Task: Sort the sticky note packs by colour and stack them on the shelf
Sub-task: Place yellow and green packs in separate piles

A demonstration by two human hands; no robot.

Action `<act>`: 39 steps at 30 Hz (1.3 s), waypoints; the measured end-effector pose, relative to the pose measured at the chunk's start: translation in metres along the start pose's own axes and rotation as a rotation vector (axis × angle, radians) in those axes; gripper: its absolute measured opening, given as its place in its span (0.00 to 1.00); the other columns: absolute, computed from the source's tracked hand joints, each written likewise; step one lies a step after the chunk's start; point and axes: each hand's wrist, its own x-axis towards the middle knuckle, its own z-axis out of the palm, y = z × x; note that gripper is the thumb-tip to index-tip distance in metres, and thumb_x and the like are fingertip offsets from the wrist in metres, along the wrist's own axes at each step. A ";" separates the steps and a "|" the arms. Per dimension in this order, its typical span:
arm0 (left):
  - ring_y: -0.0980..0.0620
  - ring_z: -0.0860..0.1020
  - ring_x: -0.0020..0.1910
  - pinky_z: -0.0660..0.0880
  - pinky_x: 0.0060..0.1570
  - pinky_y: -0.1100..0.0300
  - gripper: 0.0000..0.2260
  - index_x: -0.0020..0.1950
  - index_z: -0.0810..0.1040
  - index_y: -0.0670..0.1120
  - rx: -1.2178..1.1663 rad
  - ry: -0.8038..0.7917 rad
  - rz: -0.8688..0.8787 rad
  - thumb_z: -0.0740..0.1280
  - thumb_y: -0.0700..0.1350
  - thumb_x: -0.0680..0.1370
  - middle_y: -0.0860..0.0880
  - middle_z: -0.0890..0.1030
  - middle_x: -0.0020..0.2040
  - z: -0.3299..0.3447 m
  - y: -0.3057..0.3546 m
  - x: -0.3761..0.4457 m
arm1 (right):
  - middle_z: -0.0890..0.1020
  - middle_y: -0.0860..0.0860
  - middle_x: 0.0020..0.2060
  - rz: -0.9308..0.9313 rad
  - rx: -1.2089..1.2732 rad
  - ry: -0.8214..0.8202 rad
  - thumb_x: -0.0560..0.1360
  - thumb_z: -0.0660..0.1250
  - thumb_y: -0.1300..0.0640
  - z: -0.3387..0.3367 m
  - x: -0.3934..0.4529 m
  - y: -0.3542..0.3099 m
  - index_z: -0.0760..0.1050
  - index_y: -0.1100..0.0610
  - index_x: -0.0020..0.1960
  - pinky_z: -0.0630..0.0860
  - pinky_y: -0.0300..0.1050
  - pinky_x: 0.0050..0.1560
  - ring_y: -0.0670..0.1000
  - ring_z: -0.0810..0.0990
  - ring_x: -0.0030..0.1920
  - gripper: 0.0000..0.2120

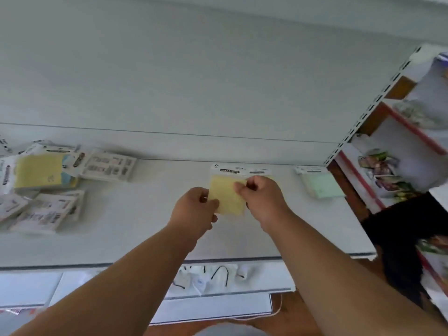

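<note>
A yellow sticky note pack (226, 197) with a white header card lies at the middle of the white shelf (150, 234), near the back wall. My left hand (194, 212) pinches its left edge, and my right hand (261, 200) grips its right side. A green pack (321, 184) lies at the shelf's right end. On the left sits a loose pile of packs (43, 180): a yellow one on top of a blue one, with several others lying face down, showing their white backs.
A second shelving unit (397, 151) with red edges and assorted goods stands at the right. Below the shelf's front edge hang small white items on hooks (213, 275). A dark shape (402, 238) is at the right, beside the shelf end.
</note>
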 end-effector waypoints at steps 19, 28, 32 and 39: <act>0.44 0.78 0.52 0.73 0.46 0.56 0.10 0.56 0.76 0.49 0.664 0.261 0.102 0.62 0.48 0.77 0.48 0.77 0.55 0.132 0.034 0.033 | 0.80 0.55 0.48 -0.191 -0.760 -0.031 0.75 0.67 0.44 -0.090 0.092 0.039 0.71 0.56 0.48 0.71 0.47 0.43 0.58 0.78 0.51 0.15; 0.49 0.79 0.45 0.73 0.43 0.58 0.13 0.61 0.73 0.51 0.517 0.428 0.025 0.63 0.51 0.76 0.53 0.81 0.49 0.048 0.007 0.010 | 0.77 0.50 0.39 -0.454 -0.591 -0.148 0.76 0.61 0.46 -0.008 0.048 0.003 0.70 0.53 0.42 0.66 0.44 0.37 0.54 0.73 0.39 0.11; 0.50 0.80 0.42 0.77 0.42 0.55 0.14 0.60 0.71 0.51 0.202 0.530 -0.101 0.63 0.48 0.76 0.56 0.78 0.44 -0.026 -0.011 0.010 | 0.75 0.49 0.40 -0.626 -0.654 -0.244 0.78 0.60 0.47 0.055 0.030 -0.031 0.67 0.52 0.41 0.66 0.45 0.36 0.54 0.74 0.39 0.11; 0.46 0.83 0.47 0.81 0.50 0.45 0.20 0.60 0.71 0.53 0.015 0.523 -0.191 0.60 0.51 0.68 0.52 0.81 0.52 -0.166 -0.046 0.039 | 0.63 0.53 0.71 -0.605 -0.733 -0.344 0.76 0.64 0.43 0.199 0.020 -0.111 0.68 0.54 0.67 0.76 0.51 0.53 0.58 0.78 0.58 0.24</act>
